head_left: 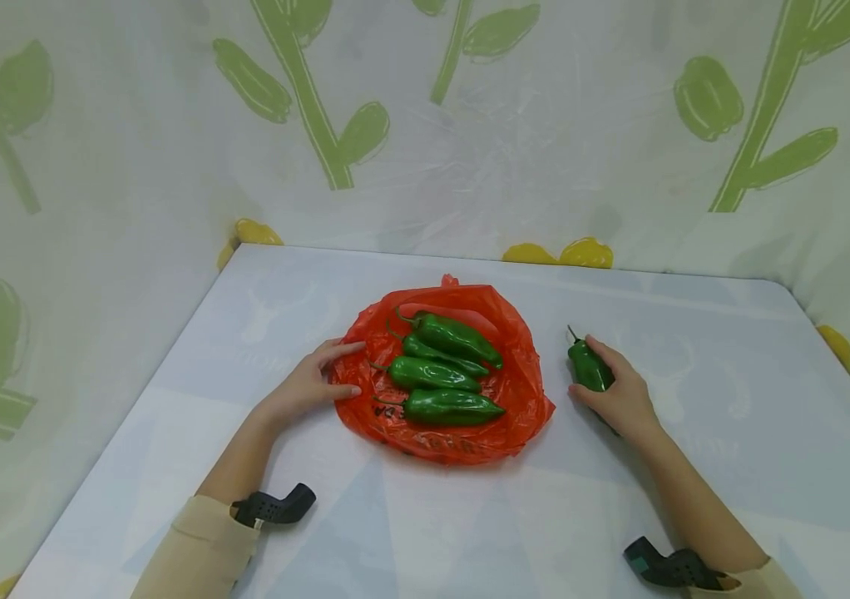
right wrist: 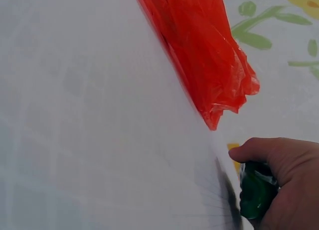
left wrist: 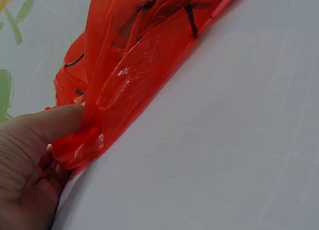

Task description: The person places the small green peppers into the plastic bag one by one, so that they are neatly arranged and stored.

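Observation:
An open red plastic bag lies spread on the table, its rim rolled outward. Several long green peppers lie side by side in it, stems to the left. At the bag's left edge, my left hand pinches the rim; the left wrist view shows the thumb over the red film and the other fingers partly hidden behind it. Right of the bag, my right hand grips another green pepper between thumb and fingers, its stem pointing away. In the right wrist view this pepper is partly covered by the hand.
The pale table extends on both sides of the bag, its far edge near a light wall covering with green plant prints. Black wrist devices sit on both forearms, below beige sleeves.

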Action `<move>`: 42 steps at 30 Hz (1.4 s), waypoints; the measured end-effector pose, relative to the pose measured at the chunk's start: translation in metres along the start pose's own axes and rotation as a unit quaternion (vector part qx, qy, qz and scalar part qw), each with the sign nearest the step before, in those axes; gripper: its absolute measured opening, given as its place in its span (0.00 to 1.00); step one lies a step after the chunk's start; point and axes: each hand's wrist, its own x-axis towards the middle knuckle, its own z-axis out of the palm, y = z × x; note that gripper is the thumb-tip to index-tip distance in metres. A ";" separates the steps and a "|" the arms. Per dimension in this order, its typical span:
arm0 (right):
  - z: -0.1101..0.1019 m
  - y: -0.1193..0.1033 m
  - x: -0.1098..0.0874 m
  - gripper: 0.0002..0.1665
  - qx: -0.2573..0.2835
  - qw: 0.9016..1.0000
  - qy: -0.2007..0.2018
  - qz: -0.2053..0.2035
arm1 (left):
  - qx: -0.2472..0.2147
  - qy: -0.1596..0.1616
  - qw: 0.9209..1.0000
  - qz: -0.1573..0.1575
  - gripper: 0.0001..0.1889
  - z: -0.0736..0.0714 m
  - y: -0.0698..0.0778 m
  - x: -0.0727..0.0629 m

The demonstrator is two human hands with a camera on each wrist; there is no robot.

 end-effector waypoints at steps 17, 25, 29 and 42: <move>-0.004 -0.021 0.001 0.45 0.028 0.998 0.040 -0.051 | -0.004 0.003 1.000 0.001 0.33 -0.001 0.000 -0.004; -0.003 -0.036 0.005 0.45 0.030 0.994 0.051 -0.092 | 0.000 0.002 1.000 0.002 0.33 -0.001 0.000 -0.003; -0.002 -0.044 0.008 0.45 0.039 0.993 0.050 -0.097 | -0.001 0.004 1.000 0.000 0.34 -0.001 0.001 -0.004; 0.002 -0.076 0.011 0.44 0.068 0.986 0.041 -0.146 | -0.008 0.001 1.000 0.005 0.33 0.000 0.000 0.000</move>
